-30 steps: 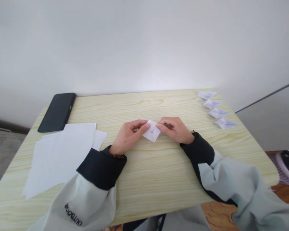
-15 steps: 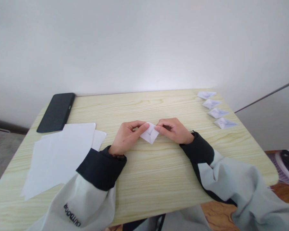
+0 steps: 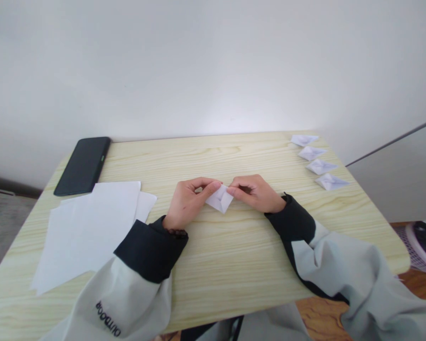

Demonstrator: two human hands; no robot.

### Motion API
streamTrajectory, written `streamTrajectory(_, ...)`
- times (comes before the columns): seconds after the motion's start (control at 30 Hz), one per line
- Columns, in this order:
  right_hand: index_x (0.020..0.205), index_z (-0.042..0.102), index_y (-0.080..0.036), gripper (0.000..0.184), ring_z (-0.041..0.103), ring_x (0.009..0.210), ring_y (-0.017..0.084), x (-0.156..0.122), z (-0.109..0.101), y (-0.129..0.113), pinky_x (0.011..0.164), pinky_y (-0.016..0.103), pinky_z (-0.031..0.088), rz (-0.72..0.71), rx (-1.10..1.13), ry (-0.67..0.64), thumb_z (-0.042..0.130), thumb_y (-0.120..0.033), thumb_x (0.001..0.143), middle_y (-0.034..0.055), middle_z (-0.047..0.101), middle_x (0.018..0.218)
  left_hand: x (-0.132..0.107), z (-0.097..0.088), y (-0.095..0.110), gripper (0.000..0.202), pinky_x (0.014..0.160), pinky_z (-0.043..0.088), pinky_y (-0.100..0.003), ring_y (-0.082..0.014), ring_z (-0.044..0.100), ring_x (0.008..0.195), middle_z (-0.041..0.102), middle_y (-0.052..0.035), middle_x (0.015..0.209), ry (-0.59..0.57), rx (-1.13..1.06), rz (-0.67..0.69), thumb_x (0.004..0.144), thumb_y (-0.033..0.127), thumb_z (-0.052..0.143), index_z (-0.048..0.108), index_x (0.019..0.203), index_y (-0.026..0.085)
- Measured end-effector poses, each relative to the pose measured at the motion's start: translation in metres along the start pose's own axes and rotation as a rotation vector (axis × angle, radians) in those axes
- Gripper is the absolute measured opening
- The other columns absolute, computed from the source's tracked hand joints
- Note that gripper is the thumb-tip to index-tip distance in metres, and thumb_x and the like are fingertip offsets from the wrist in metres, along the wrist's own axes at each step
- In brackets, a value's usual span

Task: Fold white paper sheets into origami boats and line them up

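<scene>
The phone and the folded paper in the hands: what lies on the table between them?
In the head view, loose white sheets lie between the phone and the folded paper, nearer the phone; the rest is bare table.

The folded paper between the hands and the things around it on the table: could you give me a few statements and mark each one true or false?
1. Both hands, left hand and right hand, pinch the small folded paper. True.
2. Four finished folded pieces sit in a row at the table's right edge. True.
3. The black phone lies on top of the loose white sheets. False: it lies on the bare wooden table, beyond the sheets.
4. The loose sheets lie to the right of the hands. False: they lie to the left.
5. The folded paper is red. False: it is white.
</scene>
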State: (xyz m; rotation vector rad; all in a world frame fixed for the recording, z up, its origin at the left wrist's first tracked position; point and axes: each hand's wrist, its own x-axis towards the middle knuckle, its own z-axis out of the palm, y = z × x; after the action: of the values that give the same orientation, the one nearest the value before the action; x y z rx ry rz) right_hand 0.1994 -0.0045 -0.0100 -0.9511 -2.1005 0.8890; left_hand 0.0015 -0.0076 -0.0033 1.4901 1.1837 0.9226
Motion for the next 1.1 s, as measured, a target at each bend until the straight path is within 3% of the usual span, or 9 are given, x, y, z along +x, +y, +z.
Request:
streamTrajectory(0.2,0.071,0.06,-0.016,0.028,0.045,0.054,0.009,-0.0011,0.0011,0.0,0.052,0.022,0.035,0.052,0.006,0.11,0.05,-0.034,0.09,-0.001,0.056,0.061,-0.0004,0.0003,0.004,0.046,0.059,0.047,-0.022,-0.0155,0.061,0.073,0.07,-0.0055,0.092,-0.109,0.022,-0.011,0.073,0.049,0.068,0.068,0.104,0.015)
streamTrajectory(0.4,0.07,0.058,-0.016,0.029,0.047,0.057,0.01,-0.0016,0.0014,0.0007,0.055,0.023,0.036,0.054,-0.026,0.144,0.048,-0.035,0.091,-0.0003,0.055,0.061,-0.0006,-0.0035,0.0065,0.035,0.046,0.035,-0.019,-0.0088,0.048,0.05,0.058,0.0029,0.056,-0.193,0.175,-0.053,0.073,0.049,0.066,0.068,0.073,0.013)
streamTrajectory(0.5,0.069,0.057,-0.016,0.029,0.046,0.056,0.009,-0.0015,0.002,0.0007,0.053,0.022,0.034,0.053,-0.029,0.131,0.048,-0.033,0.09,-0.0007,0.054,0.06,-0.0003,-0.0044,0.0072,0.034,0.045,0.032,-0.019,-0.0073,0.043,0.045,0.053,0.0046,0.05,-0.195,0.193,-0.069,0.075,0.047,0.064,0.067,0.068,0.013)
streamTrajectory(0.7,0.066,0.054,-0.016,0.031,0.042,0.054,0.009,-0.001,0.0024,0.0009,0.053,0.022,0.032,0.041,-0.01,0.113,0.046,-0.03,0.091,-0.0018,0.049,0.059,0.0001,-0.0034,0.0071,0.034,0.044,0.031,-0.019,-0.0073,0.043,0.046,0.053,0.0039,0.052,-0.188,0.191,-0.059,0.076,0.046,0.063,0.066,0.067,0.013)
streamTrajectory(0.9,0.074,0.058,-0.016,0.026,0.045,0.056,0.009,0.0006,0.0036,-0.0001,0.053,0.022,0.034,0.033,-0.045,0.11,0.047,-0.031,0.092,-0.0005,0.054,0.064,-0.0011,-0.0021,0.0072,0.038,0.043,0.029,-0.019,-0.0074,0.04,0.046,0.051,0.0038,0.049,-0.233,0.207,-0.069,0.073,0.051,0.065,0.066,0.066,0.013)
streamTrajectory(1.1,0.073,0.057,-0.017,0.027,0.048,0.06,0.01,-0.0007,0.0046,0.0021,0.057,0.023,0.037,0.053,-0.064,0.212,0.047,-0.033,0.092,0.0,0.056,0.066,-0.002,-0.0019,0.0073,0.036,0.049,0.037,-0.02,-0.0115,0.053,0.056,0.067,-0.0002,0.067,-0.318,0.139,-0.088,0.07,0.048,0.068,0.072,0.083,0.015)
